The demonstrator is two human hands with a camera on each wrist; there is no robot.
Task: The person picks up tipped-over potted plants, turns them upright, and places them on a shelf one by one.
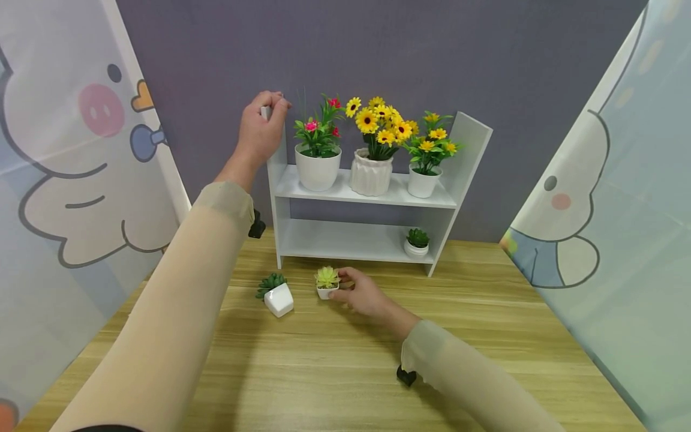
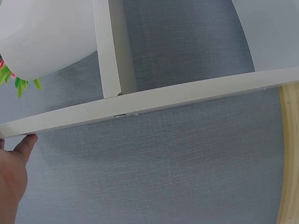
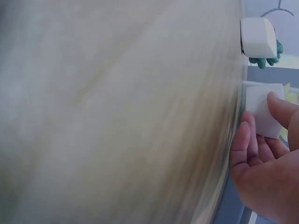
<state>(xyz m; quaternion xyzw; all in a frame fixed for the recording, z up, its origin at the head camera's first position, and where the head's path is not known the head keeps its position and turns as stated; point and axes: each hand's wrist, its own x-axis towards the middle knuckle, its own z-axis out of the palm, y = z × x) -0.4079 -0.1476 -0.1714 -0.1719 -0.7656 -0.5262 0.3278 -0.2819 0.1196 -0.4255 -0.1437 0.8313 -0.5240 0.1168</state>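
My left hand [image 1: 261, 129] grips the top of the left side panel of a white two-tier shelf [image 1: 356, 237]. The left wrist view shows the thumb against the edge of that panel [image 2: 187, 99]. On the table in front of the shelf, my right hand [image 1: 367, 294] holds a small white square pot with a yellow-green succulent [image 1: 327, 278] between thumb and fingers. To its left a second square white pot [image 1: 279, 300] lies tipped over, its dark green succulent [image 1: 272, 283] pointing toward the shelf. Both pots also appear in the right wrist view.
The upper tier carries a pot with pink flowers [image 1: 318, 168], a ribbed pot of sunflowers [image 1: 371, 174] and a smaller pot with yellow flowers [image 1: 423, 182]. A round succulent pot [image 1: 416, 247] stands at the lower tier's right end. Cartoon-printed curtains [image 1: 81, 150] flank the wooden table [image 1: 324, 366].
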